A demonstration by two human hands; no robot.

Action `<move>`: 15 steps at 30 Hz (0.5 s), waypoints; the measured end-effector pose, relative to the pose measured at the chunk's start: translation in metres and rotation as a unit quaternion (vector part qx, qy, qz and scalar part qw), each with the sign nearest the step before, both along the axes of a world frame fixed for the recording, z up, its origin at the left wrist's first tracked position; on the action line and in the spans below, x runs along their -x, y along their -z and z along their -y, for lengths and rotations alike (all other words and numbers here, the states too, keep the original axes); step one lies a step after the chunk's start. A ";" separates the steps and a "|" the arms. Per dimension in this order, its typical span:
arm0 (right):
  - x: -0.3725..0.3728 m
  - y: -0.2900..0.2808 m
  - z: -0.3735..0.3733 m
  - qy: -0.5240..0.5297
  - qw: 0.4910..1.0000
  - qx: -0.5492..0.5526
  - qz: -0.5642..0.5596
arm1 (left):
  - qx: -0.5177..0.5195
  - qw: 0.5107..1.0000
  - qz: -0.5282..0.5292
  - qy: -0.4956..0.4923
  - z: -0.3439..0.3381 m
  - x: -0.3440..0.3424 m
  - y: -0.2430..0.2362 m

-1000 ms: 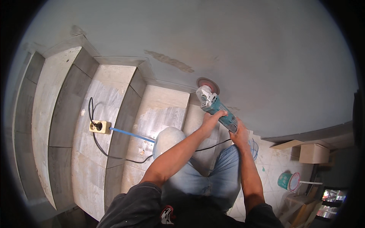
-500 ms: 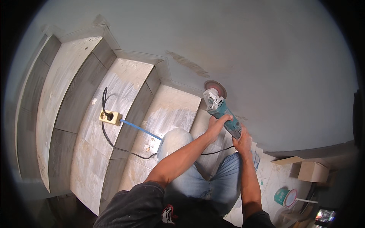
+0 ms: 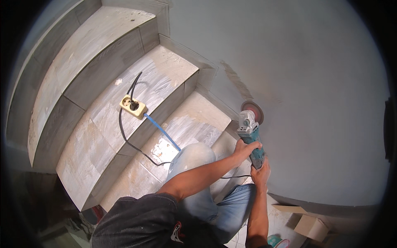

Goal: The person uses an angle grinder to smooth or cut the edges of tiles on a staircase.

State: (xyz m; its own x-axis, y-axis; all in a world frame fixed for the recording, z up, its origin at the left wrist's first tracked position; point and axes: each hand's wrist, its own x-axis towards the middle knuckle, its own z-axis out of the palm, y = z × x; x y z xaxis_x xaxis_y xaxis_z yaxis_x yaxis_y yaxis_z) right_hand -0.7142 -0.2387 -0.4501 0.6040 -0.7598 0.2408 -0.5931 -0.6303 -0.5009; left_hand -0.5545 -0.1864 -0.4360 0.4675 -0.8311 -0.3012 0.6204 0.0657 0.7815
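I hold a teal angle grinder [image 3: 249,129] with both hands. My left hand [image 3: 246,150] is closed around its body, and my right hand [image 3: 260,171] grips its rear end below. The reddish grinding disc [image 3: 255,110] is at the grey wall [image 3: 314,91], just below a streaky rough patch [image 3: 235,79]; whether it touches, I cannot tell. A black cord runs from the grinder's rear. A cream power strip [image 3: 133,106] with a black plug and a blue cable [image 3: 162,131] sits on a tiled step.
Curved tiled stairs [image 3: 103,53] rise to the left along the wall. My knees in jeans [image 3: 190,159] are below the grinder. At the lower right are a cardboard box [image 3: 314,227], a teal bucket [image 3: 276,242] and pale floor tiles.
The view has rotated, so stairs and wall appear tilted and shifted. The grinder and both hands now appear lower and further right, with the disc just below the lower end of the streaky patch.
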 end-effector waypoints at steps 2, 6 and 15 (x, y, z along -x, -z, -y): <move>-0.005 -0.002 -0.002 -0.003 1.000 0.000 0.006 | -0.007 1.000 -0.001 -0.003 0.000 -0.003 0.000; -0.013 -0.009 -0.004 -0.004 1.000 0.005 -0.011 | 0.011 0.999 -0.024 -0.038 0.000 -0.007 -0.004; -0.033 -0.018 -0.003 -0.025 0.999 0.031 -0.018 | 0.052 0.994 -0.054 -0.081 -0.002 -0.022 -0.008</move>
State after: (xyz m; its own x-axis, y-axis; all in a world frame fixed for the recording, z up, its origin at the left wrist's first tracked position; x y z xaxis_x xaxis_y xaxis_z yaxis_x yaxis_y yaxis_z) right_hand -0.6811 -0.2361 -0.4323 0.6497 -0.7130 0.2637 -0.5774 -0.6885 -0.4389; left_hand -0.5328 -0.1847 -0.4283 0.5680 -0.7761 -0.2738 0.6746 0.2485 0.6952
